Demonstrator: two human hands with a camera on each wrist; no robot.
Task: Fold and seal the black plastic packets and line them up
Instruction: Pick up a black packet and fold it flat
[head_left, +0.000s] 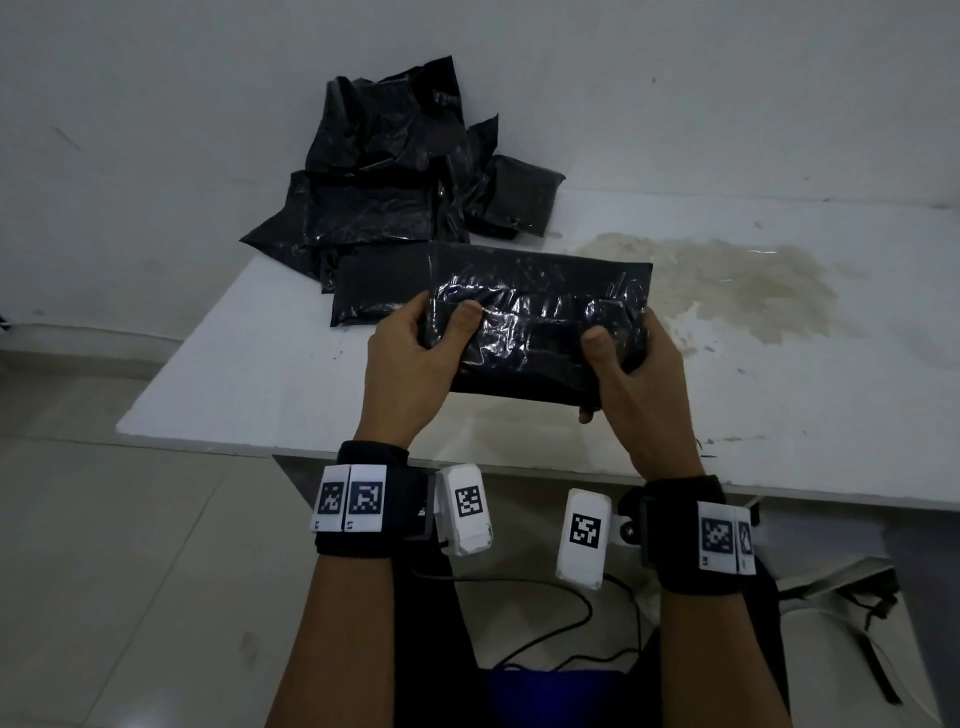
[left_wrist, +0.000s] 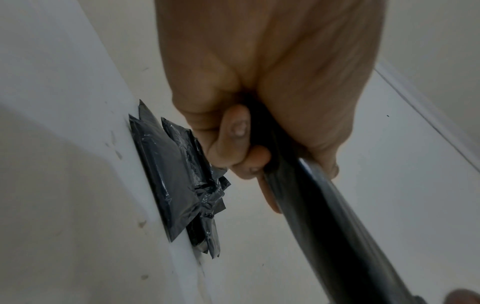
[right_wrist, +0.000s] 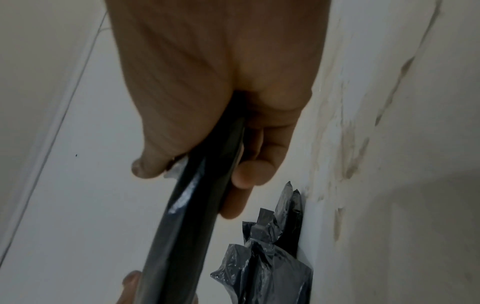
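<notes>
Head view: both hands hold one black packet (head_left: 530, 332) above the near part of the white tabletop (head_left: 249, 384). The left hand (head_left: 410, 364) grips its left end, thumb on top and fingers curled underneath; the right hand (head_left: 634, 374) grips the right end the same way. Behind it a heap of black packets (head_left: 395, 192) lies at the tabletop's far left, against the wall.

Left wrist view: the left hand (left_wrist: 259, 82) has its fingers (left_wrist: 233, 139) curled tight round the packet's edge (left_wrist: 324, 216); the heap (left_wrist: 176, 176) lies beyond.

Right wrist view: the right hand (right_wrist: 207, 82) clamps the packet (right_wrist: 192, 205) between thumb and fingers (right_wrist: 246, 174), the heap (right_wrist: 272, 257) lying just beyond.
</notes>
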